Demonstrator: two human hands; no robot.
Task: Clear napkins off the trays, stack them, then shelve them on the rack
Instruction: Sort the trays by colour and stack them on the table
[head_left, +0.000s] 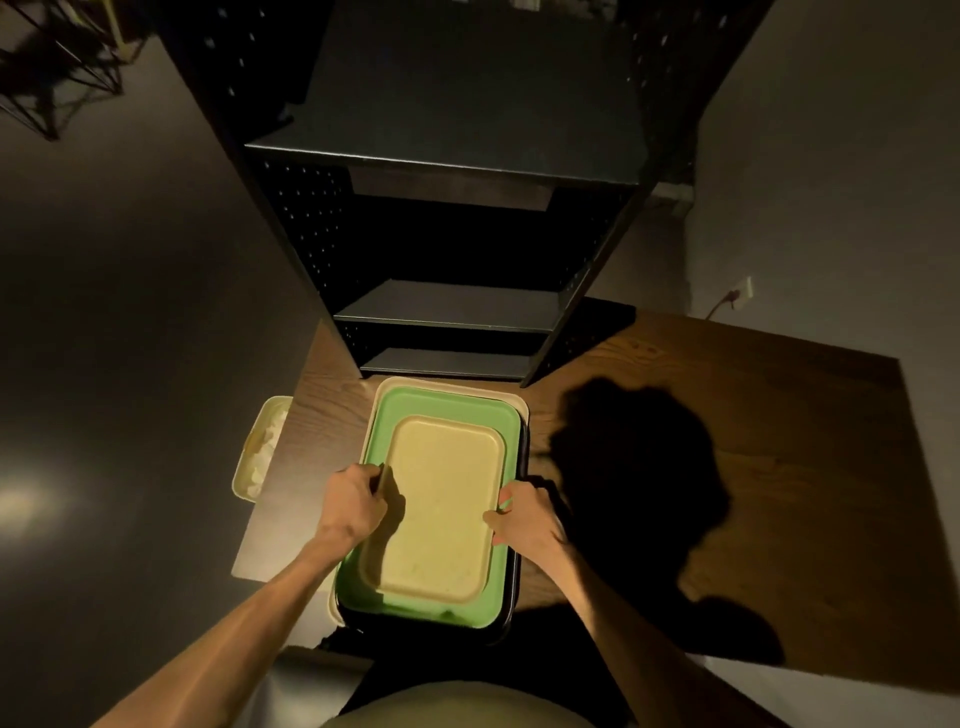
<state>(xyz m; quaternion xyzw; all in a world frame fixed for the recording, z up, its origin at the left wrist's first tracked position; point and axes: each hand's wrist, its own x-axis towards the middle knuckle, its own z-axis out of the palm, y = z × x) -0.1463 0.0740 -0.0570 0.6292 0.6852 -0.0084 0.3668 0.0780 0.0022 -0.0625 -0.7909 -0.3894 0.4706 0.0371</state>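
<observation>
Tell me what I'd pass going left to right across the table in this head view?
Cream bin holding crumpled napkins hanging at the table's left edge → left hand gripping the tray stack's left side → small cream tray on top of the green tray → right hand on the stack's right side → bare wooden table in shadow.

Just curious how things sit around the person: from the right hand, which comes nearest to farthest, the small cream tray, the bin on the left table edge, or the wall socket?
1. Small cream tray: touching the right hand, top of stack.
2. Bin: left table edge.
3. Wall socket: far right, on the wall.
</observation>
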